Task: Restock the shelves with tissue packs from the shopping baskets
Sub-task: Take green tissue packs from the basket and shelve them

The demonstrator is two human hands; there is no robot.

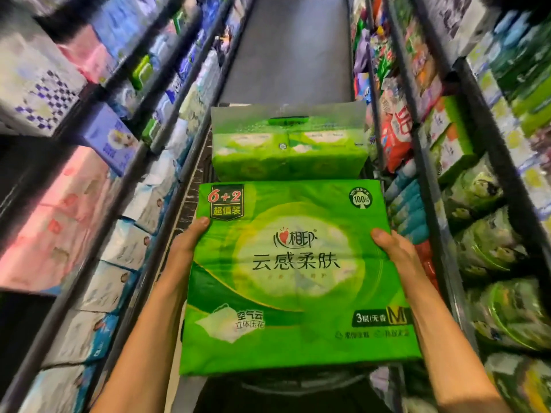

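Green tissue pack (295, 272) gripped between both hands, left (186, 242) and right (393, 245), above another pack (287, 147).

I'm looking down a narrow aisle with a grey floor (293, 49) running ahead between dark metal shelves, the left rack (167, 120) packed with white, pink and blue goods, the right rack (423, 150) with green, red and teal ones.
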